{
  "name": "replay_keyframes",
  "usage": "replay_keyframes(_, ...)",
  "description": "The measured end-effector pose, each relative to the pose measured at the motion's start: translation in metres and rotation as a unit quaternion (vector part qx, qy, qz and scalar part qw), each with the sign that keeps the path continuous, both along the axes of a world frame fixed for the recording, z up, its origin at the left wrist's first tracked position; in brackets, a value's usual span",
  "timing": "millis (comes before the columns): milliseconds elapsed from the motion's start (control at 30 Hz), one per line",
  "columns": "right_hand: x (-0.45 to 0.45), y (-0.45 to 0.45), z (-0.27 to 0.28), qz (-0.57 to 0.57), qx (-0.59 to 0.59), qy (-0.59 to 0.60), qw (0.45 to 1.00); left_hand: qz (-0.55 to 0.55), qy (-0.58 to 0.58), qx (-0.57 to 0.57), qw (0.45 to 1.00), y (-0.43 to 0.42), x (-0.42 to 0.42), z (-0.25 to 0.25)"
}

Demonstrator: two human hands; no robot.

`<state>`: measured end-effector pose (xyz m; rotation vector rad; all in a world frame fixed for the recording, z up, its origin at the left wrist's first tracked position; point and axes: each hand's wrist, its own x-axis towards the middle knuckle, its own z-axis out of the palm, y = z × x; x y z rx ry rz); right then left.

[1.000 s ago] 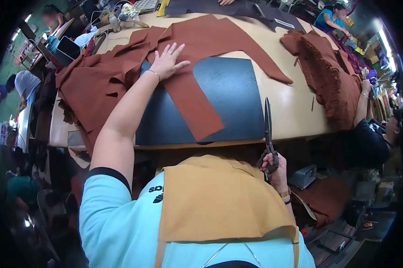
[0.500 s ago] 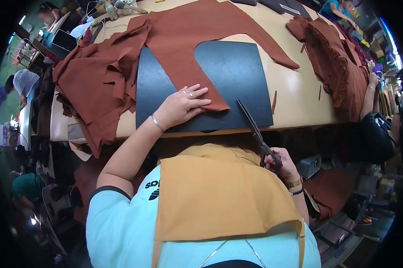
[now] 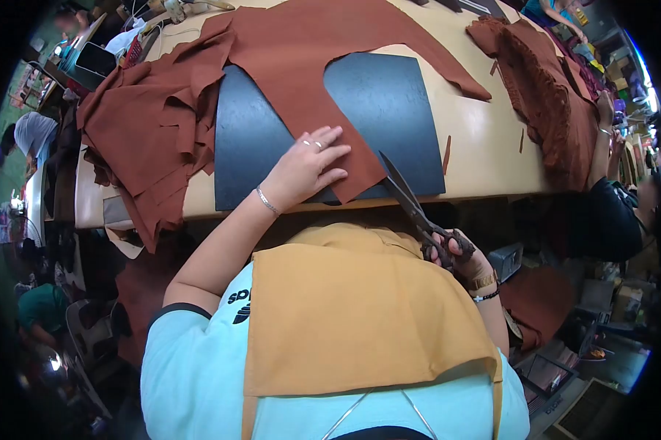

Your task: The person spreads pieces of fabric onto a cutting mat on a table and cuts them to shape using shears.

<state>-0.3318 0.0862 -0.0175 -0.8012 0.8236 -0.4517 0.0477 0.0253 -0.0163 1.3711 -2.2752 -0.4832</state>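
Rust-brown sheet [image 3: 294, 44] lies across the worktop [image 3: 492, 147], its strip running towards 5 o'clock over the dark board [image 3: 389, 95], probably there to protect what's under it. Left hand [image 3: 299, 174] is open, pressing the strip, likely so it won't slide. Right hand [image 3: 477, 266] grips the scissors [image 3: 410, 204], blades by its 4 o'clock corner.

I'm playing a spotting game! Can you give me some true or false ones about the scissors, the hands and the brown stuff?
1. The right hand holds the scissors. True.
2. The scissors' blades are closed together. False: they are spread apart.
3. The left hand touches the reddish-brown piece. True.
4. The dark board is round. False: it has straight edges and corners.
5. The apron is yellowish-brown. True.
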Motion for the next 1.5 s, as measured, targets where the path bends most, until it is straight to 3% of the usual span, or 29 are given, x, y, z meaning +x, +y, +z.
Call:
replay_keyframes(67, 0.005, -0.001, 0.002, -0.003, -0.014, 0.001, 1.000, 0.063, -0.104, -0.019, 0.992, 0.002, -0.001, 0.005)
replay_keyframes(167, 0.009, -0.007, 0.006, 0.028, -0.030, 0.028, 0.999, 0.130, -0.148, -0.023, 0.980, 0.003, -0.001, 0.000)
replay_keyframes(800, 0.041, -0.031, 0.011, 0.039, -0.070, 0.029, 0.996, 0.102, -0.150, -0.010, 0.983, 0.033, -0.014, 0.002)
replay_keyframes(1133, 0.047, -0.037, 0.019, 0.055, -0.078, 0.092, 0.991, 0.087, -0.149, -0.001, 0.985, 0.039, -0.012, 0.004)
replay_keyframes(1333, 0.046, -0.038, 0.026, 0.070, -0.094, 0.122, 0.985, 0.088, -0.217, 0.016, 0.972, 0.020, 0.001, 0.001)
replay_keyframes(1433, 0.045, -0.039, 0.026, 0.068, -0.084, 0.123, 0.987, 0.113, -0.157, 0.016, 0.981, 0.006, 0.011, 0.018)
replay_keyframes(1500, 0.045, -0.040, 0.022, 0.060, -0.075, 0.112, 0.989, 0.146, -0.185, -0.019, 0.972, 0.002, 0.016, 0.009)
